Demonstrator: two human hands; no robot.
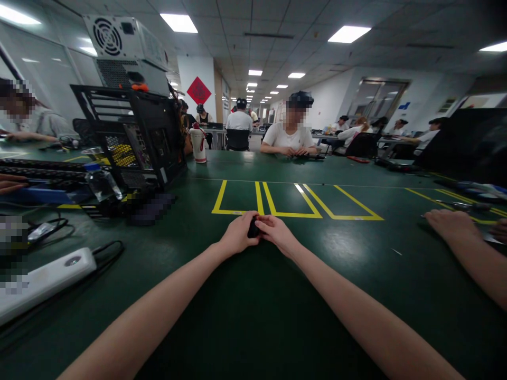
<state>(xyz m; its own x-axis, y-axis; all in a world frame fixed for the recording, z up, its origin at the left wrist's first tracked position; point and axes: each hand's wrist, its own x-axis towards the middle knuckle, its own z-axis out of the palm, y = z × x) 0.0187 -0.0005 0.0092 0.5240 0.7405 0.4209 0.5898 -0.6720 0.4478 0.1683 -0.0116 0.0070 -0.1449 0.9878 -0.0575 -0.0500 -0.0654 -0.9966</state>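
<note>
A small black object (253,227) is held between my two hands just above or on the green table (245,316); its kind is hard to make out, since fingers cover much of it. My left hand (238,233) wraps round its left side, thumb below and fingers above. From the right, my right hand (277,232) pinches at it with thumb and fingertips, and the two hands meet there. Right behind them, yellow tape (277,214) marks out several box shapes on the table.
To the left stand an open black computer case (134,137) with a power supply (122,45) on top, a water bottle (101,182) and a white power strip (47,279). A paper cup (198,145) stands beyond. Another person's arm (467,248) rests at right; someone sits opposite.
</note>
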